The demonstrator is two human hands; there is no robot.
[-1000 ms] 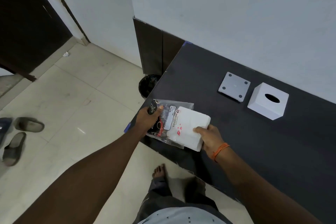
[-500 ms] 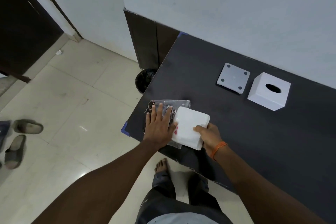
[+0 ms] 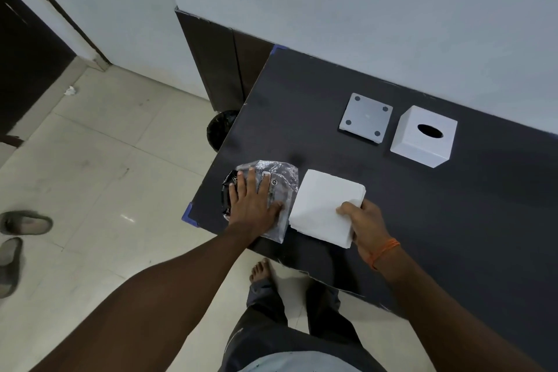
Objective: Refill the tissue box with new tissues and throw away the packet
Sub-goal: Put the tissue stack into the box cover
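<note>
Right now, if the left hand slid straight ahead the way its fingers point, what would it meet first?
Only bare tabletop past the packet that the left hand lies flat on. The fingers point toward the wall; the base plate and tissue box sit off to the right. Depth is uncertain.

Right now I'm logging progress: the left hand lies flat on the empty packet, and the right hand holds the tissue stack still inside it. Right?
Not quite. The head view shows the tissue stack fully out of the packet, beside it on the table, gripped by the right hand. The left hand does lie flat on the packet.
</note>
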